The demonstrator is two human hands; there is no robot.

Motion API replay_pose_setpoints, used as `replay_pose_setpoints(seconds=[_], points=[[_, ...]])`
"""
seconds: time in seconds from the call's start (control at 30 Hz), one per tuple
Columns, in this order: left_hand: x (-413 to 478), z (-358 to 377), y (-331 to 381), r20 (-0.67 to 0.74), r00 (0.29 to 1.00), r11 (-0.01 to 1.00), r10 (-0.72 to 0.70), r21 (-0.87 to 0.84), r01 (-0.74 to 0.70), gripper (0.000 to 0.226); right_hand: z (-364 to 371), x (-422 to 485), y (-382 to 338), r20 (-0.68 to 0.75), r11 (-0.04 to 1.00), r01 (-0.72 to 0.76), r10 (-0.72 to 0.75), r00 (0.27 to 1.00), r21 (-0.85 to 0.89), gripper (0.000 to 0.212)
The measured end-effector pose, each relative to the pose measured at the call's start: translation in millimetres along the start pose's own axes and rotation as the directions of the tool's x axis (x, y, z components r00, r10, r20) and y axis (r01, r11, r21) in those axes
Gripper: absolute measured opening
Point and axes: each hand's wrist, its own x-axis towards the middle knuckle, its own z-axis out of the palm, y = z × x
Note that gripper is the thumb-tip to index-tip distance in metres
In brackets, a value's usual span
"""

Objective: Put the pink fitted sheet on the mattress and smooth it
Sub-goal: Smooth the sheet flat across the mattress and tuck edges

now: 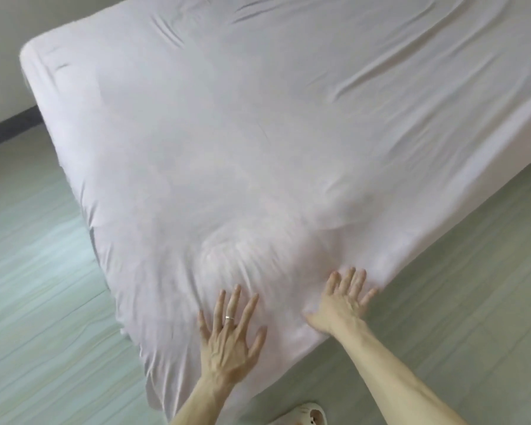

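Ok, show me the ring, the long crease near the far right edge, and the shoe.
ring (229,317), head view: the band, on a finger of the left hand (227,342).
long crease (380,72), head view: midway along the fold.
shoe (304,414), head view: its pale upper, at the frame's bottom edge.

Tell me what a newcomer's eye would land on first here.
First the pink fitted sheet, filling nearly the whole view. Then the left hand and right hand, pressed flat and splayed on its near corner. Long creases run across the far right part.
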Motion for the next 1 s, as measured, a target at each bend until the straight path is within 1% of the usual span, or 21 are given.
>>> replay_pose_setpoints(seconds=[0.07,0.13,0.2,0.23,0.3,0.33,0.37,0.43,0.47,0.5,0.57,0.63,0.67,0.7,0.73,0.77,0.8,0.83,0.87,0.9,1.0], points=[[19,-17,-33,-0.071,0.993,0.995,-0.094,-0.034,0.091,0.067,-8,-9,-28,-0.137,0.99,0.128,-0.12,0.983,0.053,0.108],[40,-26,-72,-0.105,0.973,0.978,-0.206,-0.053,0.201,0.069,-11,-13,-64,-0.285,0.95,0.294,-0.255,0.924,0.104,0.102],[52,-27,-104,-0.087,0.956,0.959,-0.28,-0.074,0.274,0.069,-10,-9,-105,-0.392,0.901,0.417,-0.341,0.854,0.124,0.096],[51,-25,-113,-0.038,0.955,0.952,-0.295,-0.094,0.29,0.069,-6,-7,-120,-0.411,0.879,0.458,-0.372,0.832,0.132,0.093],[33,-6,-121,0.018,0.953,0.938,-0.304,-0.169,0.302,0.069,26,-6,-141,-0.386,0.855,0.511,-0.443,0.809,0.091,0.09],[15,8,-122,0.035,0.951,0.931,-0.306,-0.197,0.307,0.071,54,-11,-144,-0.356,0.85,0.527,-0.485,0.799,0.025,0.091],[-6,19,-118,0.051,0.953,0.928,-0.298,-0.218,0.302,0.075,79,-19,-142,-0.298,0.849,0.527,-0.513,0.805,-0.038,0.094],[-46,36,-114,0.098,0.955,0.912,-0.279,-0.284,0.296,0.086,116,-41,-127,-0.158,0.866,0.487,-0.5,0.851,-0.115,0.104],[-61,42,-116,0.109,0.957,0.9,-0.268,-0.327,0.29,0.09,124,-49,-120,-0.149,0.863,0.48,-0.501,0.853,-0.156,0.108],[-73,45,-118,0.136,0.958,0.889,-0.254,-0.358,0.287,0.092,125,-55,-115,-0.11,0.856,0.477,-0.503,0.857,-0.198,0.111],[-92,40,-125,0.205,0.953,0.877,-0.225,-0.384,0.29,0.092,108,-69,-113,-0.041,0.846,0.464,-0.491,0.87,-0.262,0.112],[-102,29,-129,0.242,0.947,0.91,-0.213,-0.305,0.282,0.094,89,-81,-113,0.109,0.849,0.463,-0.45,0.886,-0.256,0.113],[-102,18,-130,0.242,0.945,0.93,-0.222,-0.239,0.28,0.092,77,-88,-116,0.163,0.863,0.456,-0.429,0.888,-0.215,0.109],[-97,6,-131,0.208,0.955,0.947,-0.213,-0.196,0.254,0.083,66,-93,-118,0.187,0.881,0.446,-0.417,0.89,-0.157,0.103],[-89,-6,-133,0.14,0.97,0.964,-0.199,-0.148,0.219,0.068,58,-94,-119,0.191,0.895,0.437,-0.416,0.889,-0.088,0.093],[-76,-21,-132,0.108,0.978,0.975,-0.178,-0.111,0.19,0.053,45,-94,-117,0.162,0.909,0.416,-0.408,0.899,-0.018,0.083],[-63,-34,-134,0.046,0.984,0.981,-0.174,-0.078,0.177,0.043,36,-90,-116,0.102,0.918,0.394,-0.398,0.912,0.052,0.075],[-44,-48,-125,0.035,0.987,0.984,-0.158,-0.074,0.161,0.037,24,-83,-107,0.028,0.925,0.362,-0.367,0.93,0.114,0.07],[-29,-59,-117,0.018,0.989,0.985,-0.148,-0.084,0.149,0.036,13,-75,-100,-0.048,0.926,0.343,-0.34,0.939,0.158,0.067],[-10,-66,-102,0.022,0.993,0.988,-0.12,-0.093,0.122,0.04,3,-64,-90,-0.123,0.923,0.336,-0.318,0.94,0.186,0.065],[49,-80,-49,0.018,0.998,0.99,-0.056,-0.126,0.058,0.054,-32,-23,-61,-0.322,0.921,0.336,-0.263,0.91,0.199,0.06]])
